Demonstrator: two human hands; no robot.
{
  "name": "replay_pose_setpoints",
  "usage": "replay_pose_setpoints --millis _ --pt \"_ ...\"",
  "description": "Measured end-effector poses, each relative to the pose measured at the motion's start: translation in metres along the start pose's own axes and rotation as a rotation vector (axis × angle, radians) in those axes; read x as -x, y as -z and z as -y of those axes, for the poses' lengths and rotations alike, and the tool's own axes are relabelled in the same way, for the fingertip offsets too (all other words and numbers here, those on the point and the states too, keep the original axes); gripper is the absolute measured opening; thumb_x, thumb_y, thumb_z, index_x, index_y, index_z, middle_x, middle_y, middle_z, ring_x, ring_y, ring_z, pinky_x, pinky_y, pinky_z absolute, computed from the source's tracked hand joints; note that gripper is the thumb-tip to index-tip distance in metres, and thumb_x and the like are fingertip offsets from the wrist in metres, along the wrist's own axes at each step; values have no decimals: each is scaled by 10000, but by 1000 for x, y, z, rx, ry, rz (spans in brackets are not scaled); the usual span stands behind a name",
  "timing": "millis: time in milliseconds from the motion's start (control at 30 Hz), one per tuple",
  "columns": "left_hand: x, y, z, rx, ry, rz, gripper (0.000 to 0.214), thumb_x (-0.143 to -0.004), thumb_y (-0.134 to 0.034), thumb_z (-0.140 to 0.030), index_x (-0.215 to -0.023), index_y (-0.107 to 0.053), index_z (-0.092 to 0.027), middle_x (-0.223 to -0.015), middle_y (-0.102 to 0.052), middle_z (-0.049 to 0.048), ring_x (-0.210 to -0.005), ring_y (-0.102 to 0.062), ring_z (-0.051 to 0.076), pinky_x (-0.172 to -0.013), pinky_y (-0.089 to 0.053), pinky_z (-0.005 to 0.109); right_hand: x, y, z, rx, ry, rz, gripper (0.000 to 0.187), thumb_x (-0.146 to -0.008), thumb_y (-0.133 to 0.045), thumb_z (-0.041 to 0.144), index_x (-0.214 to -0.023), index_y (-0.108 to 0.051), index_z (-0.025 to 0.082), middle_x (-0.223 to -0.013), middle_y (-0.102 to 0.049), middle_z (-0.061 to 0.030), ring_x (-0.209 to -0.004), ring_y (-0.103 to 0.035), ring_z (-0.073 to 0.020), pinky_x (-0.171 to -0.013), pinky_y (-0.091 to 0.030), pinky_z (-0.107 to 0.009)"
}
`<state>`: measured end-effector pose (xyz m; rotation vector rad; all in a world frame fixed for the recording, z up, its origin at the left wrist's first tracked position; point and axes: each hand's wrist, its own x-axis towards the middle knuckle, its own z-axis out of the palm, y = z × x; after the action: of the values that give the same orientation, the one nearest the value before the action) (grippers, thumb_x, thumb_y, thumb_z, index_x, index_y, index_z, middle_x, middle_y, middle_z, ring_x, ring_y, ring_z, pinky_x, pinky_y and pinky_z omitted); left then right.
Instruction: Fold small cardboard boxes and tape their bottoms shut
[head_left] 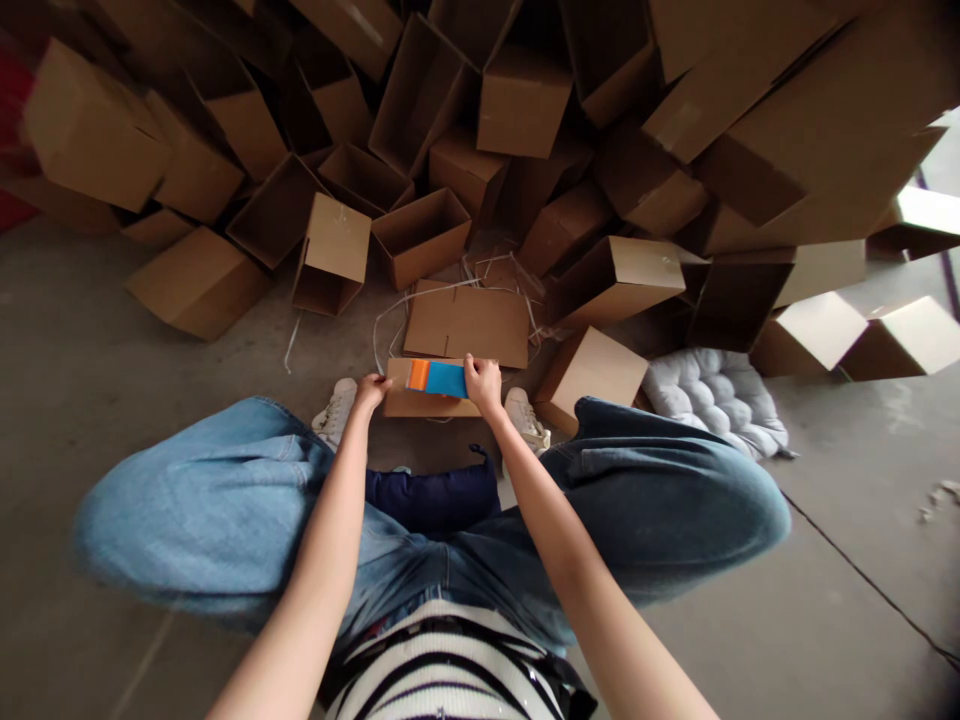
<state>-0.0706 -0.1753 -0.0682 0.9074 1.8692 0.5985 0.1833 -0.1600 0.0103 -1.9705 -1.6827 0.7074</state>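
Note:
A cardboard box (420, 406) lies on the floor between my feet, its top flaps facing up. My right hand (484, 384) is closed around a blue and orange tape dispenser (448, 380), which is over the top of the box. The orange end of the dispenser points left. At the box's left end, my left hand (370, 390) has its fingers closed on the edge; the fingertips are small and partly hidden. Just beyond the box, flattened cardboard sheets (480, 318) lie on the floor.
Several open boxes (424, 235) are heaped across the far side. Loose white strapping (386, 312) curls around the flat cardboard. Another box (589, 375) stands close on the right, beside a grey tufted cushion (712, 400). A dark blue cushion (431, 500) is between my legs.

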Motion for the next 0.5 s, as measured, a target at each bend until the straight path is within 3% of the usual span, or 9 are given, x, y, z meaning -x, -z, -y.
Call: replay_pose_setpoints --millis 267,400,500 --pt "4 0 0 54 91 120 196 -794 -631 -347 -741 -716 -179 -798 -750 106 -1037 -671 317 -801 -514 347 -1 1 1 -22 10 -2 502 -980 -398 359 -524 -516 186 -571 -595 -60 -533 -466 -146 -564 -210 -301" --pt "10 2 3 193 125 218 256 -843 -594 -369 -900 -742 -168 -863 -761 111 -1079 -663 314 -844 -504 361 -1 1 0 -36 15 -7 503 -977 -395 360 -509 -474 195 -557 -581 -57 -526 -460 -145 -557 -205 -302" --pt "17 -2 7 301 134 211 328 -904 -506 -382 -1043 -724 -179 -946 -767 111 -1108 -660 295 -882 -504 382 -1 1 0 -45 18 -10 500 -974 -395 362 -504 -442 201 -549 -572 -53 -526 -460 -145 -554 -202 -301"
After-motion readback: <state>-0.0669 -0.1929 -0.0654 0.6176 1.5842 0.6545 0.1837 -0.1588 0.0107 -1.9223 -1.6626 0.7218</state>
